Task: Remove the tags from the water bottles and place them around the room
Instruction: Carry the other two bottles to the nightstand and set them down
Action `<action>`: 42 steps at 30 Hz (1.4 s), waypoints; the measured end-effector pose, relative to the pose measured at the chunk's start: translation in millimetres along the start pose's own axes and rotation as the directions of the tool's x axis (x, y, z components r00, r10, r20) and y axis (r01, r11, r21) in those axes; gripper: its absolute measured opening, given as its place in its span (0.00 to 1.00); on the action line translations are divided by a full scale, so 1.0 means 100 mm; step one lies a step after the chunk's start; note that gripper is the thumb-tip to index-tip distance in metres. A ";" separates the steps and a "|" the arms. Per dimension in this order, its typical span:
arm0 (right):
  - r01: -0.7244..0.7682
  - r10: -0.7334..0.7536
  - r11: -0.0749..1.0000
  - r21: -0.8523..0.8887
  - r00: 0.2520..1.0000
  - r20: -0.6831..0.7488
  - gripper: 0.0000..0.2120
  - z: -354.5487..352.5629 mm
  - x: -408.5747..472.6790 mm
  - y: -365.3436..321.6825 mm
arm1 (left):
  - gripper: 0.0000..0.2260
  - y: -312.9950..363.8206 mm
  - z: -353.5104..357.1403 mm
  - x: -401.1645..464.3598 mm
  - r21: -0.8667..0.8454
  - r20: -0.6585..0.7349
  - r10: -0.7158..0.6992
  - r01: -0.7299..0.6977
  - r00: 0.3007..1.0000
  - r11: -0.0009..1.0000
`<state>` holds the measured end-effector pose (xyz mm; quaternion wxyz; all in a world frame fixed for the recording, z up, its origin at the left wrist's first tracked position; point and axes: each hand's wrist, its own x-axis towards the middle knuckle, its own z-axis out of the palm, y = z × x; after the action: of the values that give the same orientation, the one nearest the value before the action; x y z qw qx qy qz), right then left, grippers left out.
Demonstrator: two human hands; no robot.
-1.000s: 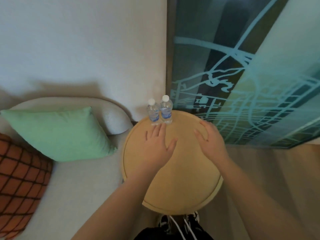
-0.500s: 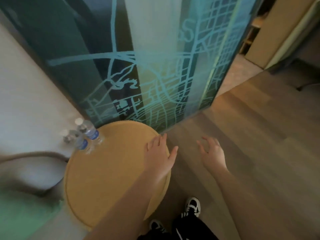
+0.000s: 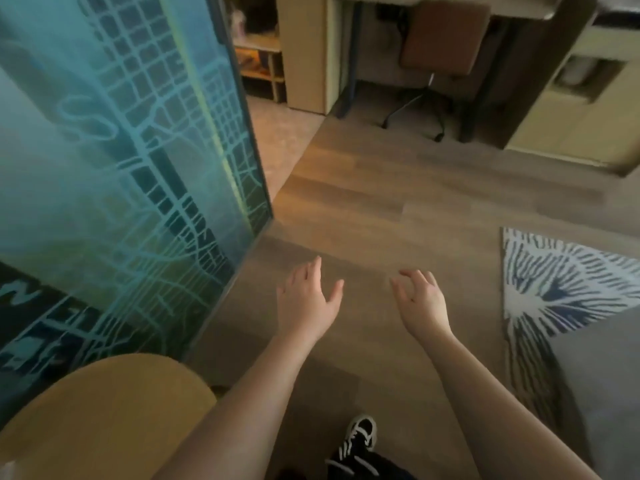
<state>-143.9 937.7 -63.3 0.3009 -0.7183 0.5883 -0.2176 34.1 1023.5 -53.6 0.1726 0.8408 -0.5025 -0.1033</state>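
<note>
Wood floor (image 3: 363, 202) now under hands, bottles gone

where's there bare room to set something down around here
Bare top of the round yellow wooden table, lower left beside the teal map-patterned panel. Open wood-plank floor between panel and black-and-white patterned rug. Crowded under the far desk: brown office chair.

This looks like a furnished living space, a hotel room or a small apartment. Wood-plank flooring (image 3: 363, 188) runs through it, with a patterned blue-and-white rug (image 3: 554, 289) at the right. A frosted glass partition printed with a street map (image 3: 121, 168) stands at the left beside a round wooden side table (image 3: 104, 417). Farther back, a padded desk chair (image 3: 443, 39) sits tucked under a desk, next to open wooden shelving (image 3: 263, 64).
</note>
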 end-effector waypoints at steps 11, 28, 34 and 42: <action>-0.199 0.194 0.980 0.004 0.952 -0.238 0.16 -1.17 0.88 0.91 | 0.28 1.74 0.65 1.13 -0.032 0.060 0.282 -0.281 0.957 0.959; -0.294 0.268 0.956 -0.011 0.885 -0.380 0.18 -2.03 3.84 1.71 | 0.28 3.62 1.65 4.10 -0.097 0.080 0.510 -0.503 0.856 0.859; -0.329 0.299 0.944 0.010 0.845 -0.443 0.18 -2.66 5.22 1.83 | 0.28 4.63 1.74 5.41 -0.135 0.072 0.590 -0.578 0.804 0.805; -0.367 0.328 0.930 0.016 0.812 -0.483 0.18 -3.20 6.68 2.30 | 0.29 5.70 2.19 6.69 -0.153 0.111 0.629 -0.612 0.769 0.776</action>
<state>-379.3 200.0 -17.8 0.1527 -0.5337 0.7735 -0.3059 -186.3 145.3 -30.9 0.2024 0.6062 -0.7576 -0.1326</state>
